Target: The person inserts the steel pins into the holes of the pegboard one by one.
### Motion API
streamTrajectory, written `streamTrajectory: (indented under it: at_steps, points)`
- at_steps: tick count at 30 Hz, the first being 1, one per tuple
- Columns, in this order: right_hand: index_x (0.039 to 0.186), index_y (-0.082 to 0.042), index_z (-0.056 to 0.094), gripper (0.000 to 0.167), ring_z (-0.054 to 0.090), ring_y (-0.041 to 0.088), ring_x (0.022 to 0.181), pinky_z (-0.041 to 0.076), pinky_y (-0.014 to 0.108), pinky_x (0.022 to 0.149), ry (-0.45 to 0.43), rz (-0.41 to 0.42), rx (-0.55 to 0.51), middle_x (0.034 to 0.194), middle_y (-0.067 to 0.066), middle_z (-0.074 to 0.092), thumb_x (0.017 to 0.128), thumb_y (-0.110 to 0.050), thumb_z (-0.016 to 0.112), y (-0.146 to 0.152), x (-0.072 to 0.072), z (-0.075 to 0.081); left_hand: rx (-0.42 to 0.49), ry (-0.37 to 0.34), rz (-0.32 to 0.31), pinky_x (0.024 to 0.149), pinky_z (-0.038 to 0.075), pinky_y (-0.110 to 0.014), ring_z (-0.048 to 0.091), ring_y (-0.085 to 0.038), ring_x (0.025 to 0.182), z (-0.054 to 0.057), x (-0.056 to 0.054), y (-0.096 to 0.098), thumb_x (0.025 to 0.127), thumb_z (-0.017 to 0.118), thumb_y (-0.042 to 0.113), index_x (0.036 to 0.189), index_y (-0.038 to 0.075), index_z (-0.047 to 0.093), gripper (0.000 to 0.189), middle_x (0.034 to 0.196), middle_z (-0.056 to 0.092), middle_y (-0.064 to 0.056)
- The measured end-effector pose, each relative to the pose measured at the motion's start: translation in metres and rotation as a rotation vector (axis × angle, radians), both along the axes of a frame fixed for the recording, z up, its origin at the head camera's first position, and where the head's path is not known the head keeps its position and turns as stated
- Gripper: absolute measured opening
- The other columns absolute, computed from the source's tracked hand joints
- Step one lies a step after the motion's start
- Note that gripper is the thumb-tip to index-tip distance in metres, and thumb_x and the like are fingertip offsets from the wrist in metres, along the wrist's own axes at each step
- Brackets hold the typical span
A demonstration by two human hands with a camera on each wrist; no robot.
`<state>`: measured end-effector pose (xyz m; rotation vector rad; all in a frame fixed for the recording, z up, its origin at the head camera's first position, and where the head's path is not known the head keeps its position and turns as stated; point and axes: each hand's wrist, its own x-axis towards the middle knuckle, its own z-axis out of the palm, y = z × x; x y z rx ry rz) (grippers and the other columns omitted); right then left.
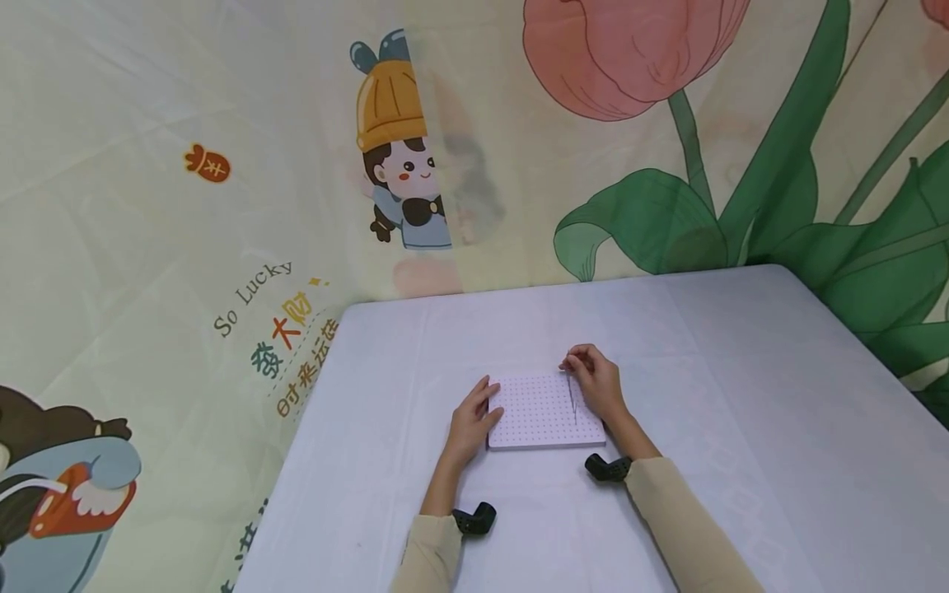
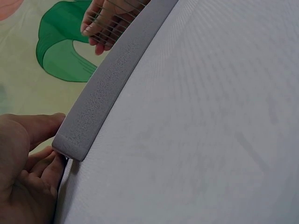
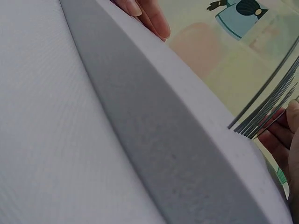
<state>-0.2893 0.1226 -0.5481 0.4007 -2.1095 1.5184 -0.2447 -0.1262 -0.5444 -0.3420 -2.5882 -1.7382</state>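
A thin white board (image 1: 534, 412) with a grid of small holes lies flat on the table. My left hand (image 1: 470, 420) holds its left edge; the left wrist view shows the thumb over the top and the other fingers (image 2: 44, 165) against the side near the corner. Over the board's far right part, my right hand (image 1: 596, 379) pinches a thin metal rod between thumb and fingertips. Several thin rods (image 3: 268, 105) stand in the board close to that hand, leaning in the right wrist view. In the left wrist view, rods (image 2: 114, 23) cross in front of the right fingers.
A white cloth covers the table (image 1: 400, 371). Black wrist cameras sit on the left wrist (image 1: 476, 519) and right wrist (image 1: 608, 468). Behind the table hangs a printed curtain (image 1: 489, 165) with flowers and cartoon figures.
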Motion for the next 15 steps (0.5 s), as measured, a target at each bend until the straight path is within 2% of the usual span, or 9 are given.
streamTrajectory:
  at_steps: [7, 15]
  points:
    - [0.097, -0.002, 0.058, 0.010, 0.065, 0.019, 0.079, 0.050, 0.013, 0.070, -0.020, 0.020, -0.007, 0.083, 0.005, 0.066, 0.092, -0.011, 0.055, 0.0003, 0.0016, 0.0007, -0.014, 0.008, -0.008, 0.104, 0.032, -0.025, 0.032, -0.019, 0.132, 0.0011, 0.0002, -0.0008, 0.087, 0.061, 0.006, 0.129, 0.007, 0.053, 0.043, 0.148, 0.030, -0.005]
    - [0.095, -0.004, 0.059, 0.008, 0.063, 0.019, 0.087, 0.049, 0.014, 0.074, -0.021, 0.015, 0.072, 0.087, 0.004, 0.066, 0.091, -0.011, 0.056, 0.0014, 0.0017, 0.0004, -0.013, 0.009, -0.009, 0.104, 0.032, -0.025, 0.032, -0.019, 0.132, 0.0035, 0.0010, -0.0009, 0.088, 0.061, 0.007, 0.130, 0.006, 0.052, 0.043, 0.148, 0.030, -0.006]
